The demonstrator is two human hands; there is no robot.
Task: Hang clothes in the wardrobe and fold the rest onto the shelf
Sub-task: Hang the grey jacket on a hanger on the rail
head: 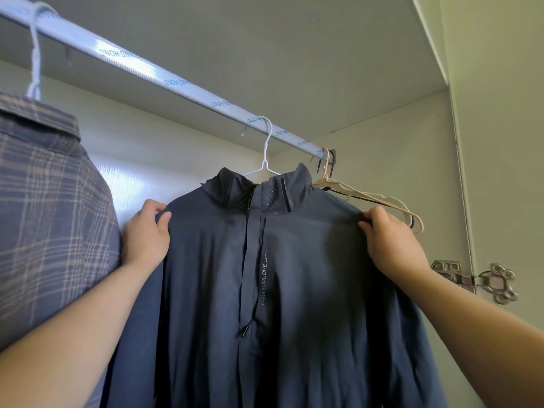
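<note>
I see the navy jacket (294, 275) hanging from a white wire hanger (266, 154) on the wardrobe rail (164, 79), spread between my hands. My left hand (145, 231) has its grip pinched on the shoulder beside the plaid shirt (44, 201), thumb in front. My right hand (388, 240) pinches the other shoulder, just below a beige hanger (382, 201). Both forearms reach up and inward.

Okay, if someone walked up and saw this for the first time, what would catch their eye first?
The dark blue jacket fills the centre, hanging from a white hanger on the silver rail, with the left hand and right hand each gripping a shoulder. A plaid shirt hangs at the far left, and empty hangers sit at the rail's right end.
</note>
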